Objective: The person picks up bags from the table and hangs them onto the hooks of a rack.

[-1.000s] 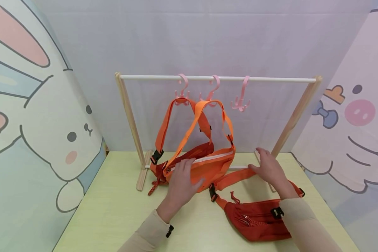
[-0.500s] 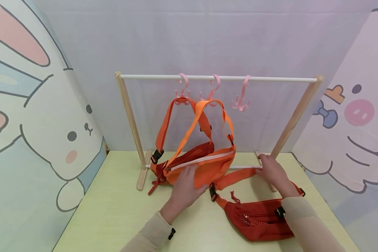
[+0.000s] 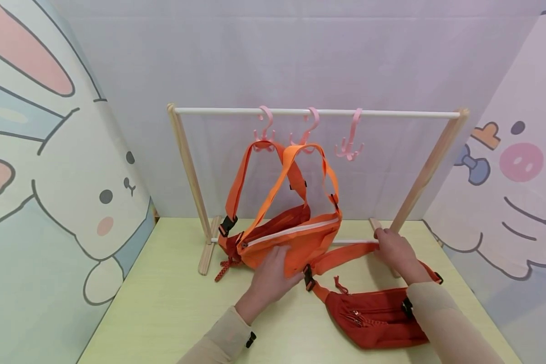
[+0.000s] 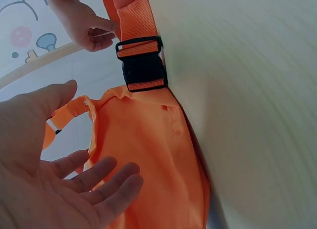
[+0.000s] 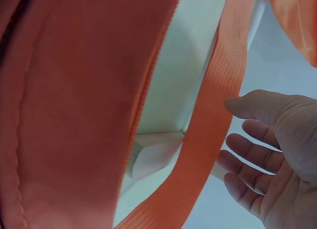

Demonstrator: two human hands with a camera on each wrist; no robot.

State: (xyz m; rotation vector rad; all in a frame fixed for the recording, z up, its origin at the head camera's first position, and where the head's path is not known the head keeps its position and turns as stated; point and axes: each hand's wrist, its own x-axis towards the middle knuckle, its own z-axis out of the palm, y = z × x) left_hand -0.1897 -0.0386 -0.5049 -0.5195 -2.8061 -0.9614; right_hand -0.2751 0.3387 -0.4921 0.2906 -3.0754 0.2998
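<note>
A red waist bag [image 3: 377, 321] lies on the table at the right, its orange strap [image 3: 343, 254] looped out behind it. My right hand [image 3: 396, 253] is at the far part of that strap; in the right wrist view the thumb [image 5: 247, 106] meets the strap's edge, with loosely bent fingers beside it. My left hand [image 3: 270, 275] is in front of a bright orange bag [image 3: 311, 242], fingers loosely spread; contact cannot be told. That bag hangs by its strap from the middle pink hook [image 3: 306, 137]. Behind it, a darker red bag [image 3: 288, 218] hangs from the left hook [image 3: 265, 134].
A wooden rack with a white rod [image 3: 405, 114] stands at the back of the table [image 3: 164, 303]. Its right post [image 3: 429, 167] rises behind my right hand. A third pink hook [image 3: 349, 146] hangs bare on the rod. Cartoon-printed panels [image 3: 491, 202] flank the table.
My left hand has slid down and right across the front of the orange bag, toward the black buckle. My right hand has lowered to the strap, its fingers drawing in.
</note>
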